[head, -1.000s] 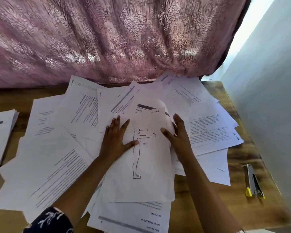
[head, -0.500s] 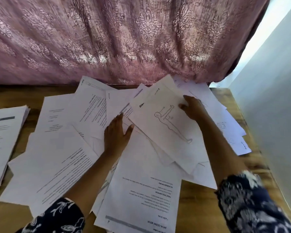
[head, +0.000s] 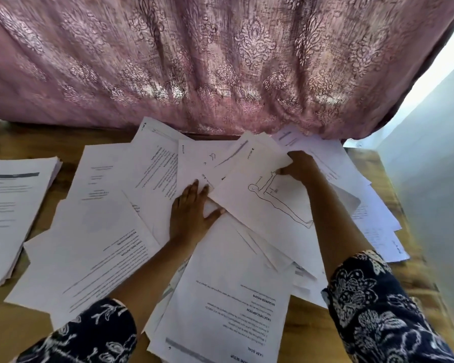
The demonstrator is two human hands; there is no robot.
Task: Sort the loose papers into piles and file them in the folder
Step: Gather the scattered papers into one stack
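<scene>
**Head view.** Change since prior frames: the figure sheet [head: 260,205] has left the near-centre of the spread. It now sits far-right, turned so the drawn body lies sideways. The right hand [head: 298,167] went with it; the left hand [head: 192,213] has stayed approx. mid-spread.

**Right hand:** thumb on top, fingers curled, pinching the sheet's far-right edge. The sheet looks partly lifted off the layers below (judged from its shadow, not certain). Likely reason: carrying one page clear w/o dragging its neighbours.

**Left hand:** flat, fingers straight, palm down on the loose papers [head: 102,231], fingertips touching the figure sheet's left edge. It holds nothing and appears to pin the pile against sliding.

**Papers:** the loose papers overlap across most of the table [head: 11,331], several upside-down to the wearer, incl. a text sheet [head: 228,297] nearest.

**Sorted pile:** a squared stack [head: 13,205] sits apart at left, probably already sorted.

**Folder:** not in view.

**Surroundings:** the curtain [head: 220,61] hangs along the far edge, over the farthest pages.

**Assessment:** sorting stage, early; filing not begun.
</scene>
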